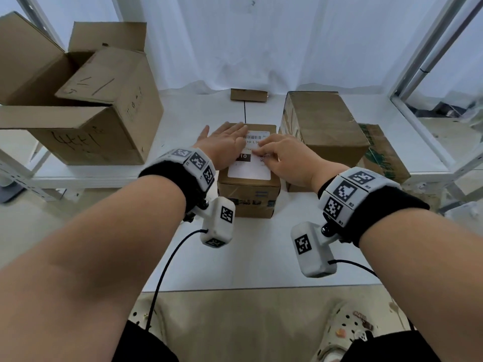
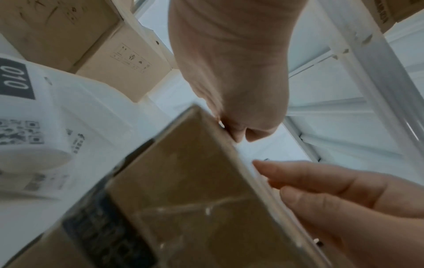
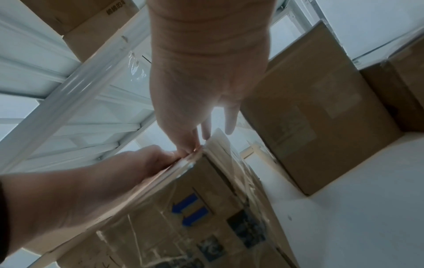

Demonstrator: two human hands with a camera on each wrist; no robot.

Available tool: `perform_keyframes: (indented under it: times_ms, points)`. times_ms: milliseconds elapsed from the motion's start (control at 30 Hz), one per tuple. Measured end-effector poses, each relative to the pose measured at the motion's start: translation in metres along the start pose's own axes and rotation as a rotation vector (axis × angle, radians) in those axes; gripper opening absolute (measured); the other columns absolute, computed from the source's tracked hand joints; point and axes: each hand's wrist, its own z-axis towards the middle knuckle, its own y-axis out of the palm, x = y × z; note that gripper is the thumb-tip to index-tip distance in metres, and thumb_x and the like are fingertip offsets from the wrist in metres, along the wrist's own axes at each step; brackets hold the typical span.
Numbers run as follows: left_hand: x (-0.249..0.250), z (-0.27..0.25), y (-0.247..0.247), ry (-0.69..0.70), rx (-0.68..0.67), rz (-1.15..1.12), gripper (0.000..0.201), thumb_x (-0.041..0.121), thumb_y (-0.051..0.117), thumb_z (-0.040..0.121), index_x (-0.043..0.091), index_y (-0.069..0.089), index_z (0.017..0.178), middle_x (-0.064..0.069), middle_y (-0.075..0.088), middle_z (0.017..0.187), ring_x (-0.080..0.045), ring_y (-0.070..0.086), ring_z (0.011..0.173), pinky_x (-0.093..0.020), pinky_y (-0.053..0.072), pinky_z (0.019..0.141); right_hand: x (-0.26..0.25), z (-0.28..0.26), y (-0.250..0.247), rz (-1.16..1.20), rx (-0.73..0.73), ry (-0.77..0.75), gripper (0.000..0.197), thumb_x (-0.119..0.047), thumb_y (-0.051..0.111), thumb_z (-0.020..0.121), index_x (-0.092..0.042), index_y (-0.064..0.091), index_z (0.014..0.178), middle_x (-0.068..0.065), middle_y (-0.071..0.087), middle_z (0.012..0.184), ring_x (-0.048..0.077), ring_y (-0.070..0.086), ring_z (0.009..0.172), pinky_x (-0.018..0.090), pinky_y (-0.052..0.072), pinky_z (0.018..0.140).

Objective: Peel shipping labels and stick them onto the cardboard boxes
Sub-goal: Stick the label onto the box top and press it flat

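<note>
A small taped cardboard box (image 1: 248,202) stands in the middle of the white table. A white shipping label (image 1: 249,172) with a barcode and a black "010" patch lies flat on its top. My left hand (image 1: 226,145) lies flat with straight fingers on the label's left part. My right hand (image 1: 279,155) presses its fingertips on the label's right part, close to the left hand. In the left wrist view the left palm (image 2: 229,72) sits above the box edge (image 2: 183,199), with the right hand's fingers (image 2: 332,190) beside it. A roll of labels (image 2: 34,117) lies left of the box.
A large open cardboard box (image 1: 86,105) stands at the left. A taller taped box (image 1: 324,126) and a green-printed box (image 1: 381,155) stand right of the small box. A flat cardboard piece (image 1: 248,95) lies at the back. A metal frame (image 1: 431,61) borders the right side.
</note>
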Motion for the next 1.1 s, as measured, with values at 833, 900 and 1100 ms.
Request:
perform_keyframes:
  times_ms: [833,900,1100]
  points:
    - [-0.001,-0.011,0.012,-0.148,0.065,0.042,0.069,0.058,0.012,0.095,0.021,-0.002,0.152,0.005,-0.009,0.160,-0.019,-0.003,0.147,-0.046,-0.003,0.119,-0.034,0.023,0.015,-0.013,-0.128,0.445,0.050,-0.018,0.019,0.104,-0.008,0.004,0.151,0.023,-0.012,0.157,0.044,-0.003,0.144,0.052,0.012,0.118]
    - [0.000,-0.015,0.011,-0.170,0.096,-0.077,0.065,0.053,0.013,0.097,0.020,0.003,0.152,-0.001,-0.004,0.160,-0.024,0.006,0.147,-0.045,0.008,0.119,-0.030,0.024,0.013,0.084,-0.125,0.449,0.049,-0.023,0.017,0.105,-0.010,0.007,0.151,0.022,-0.005,0.158,0.044,0.002,0.144,0.053,0.016,0.117]
    - [0.003,-0.032,0.023,-0.181,0.057,-0.413,0.066,0.050,0.026,0.098,0.021,-0.001,0.151,-0.015,0.039,0.148,-0.032,0.045,0.128,-0.034,0.034,0.105,-0.022,0.019,0.019,0.426,-0.092,0.519,0.059,-0.044,0.022,0.101,-0.029,-0.006,0.151,0.017,0.031,0.150,0.036,0.044,0.127,0.045,0.037,0.108]
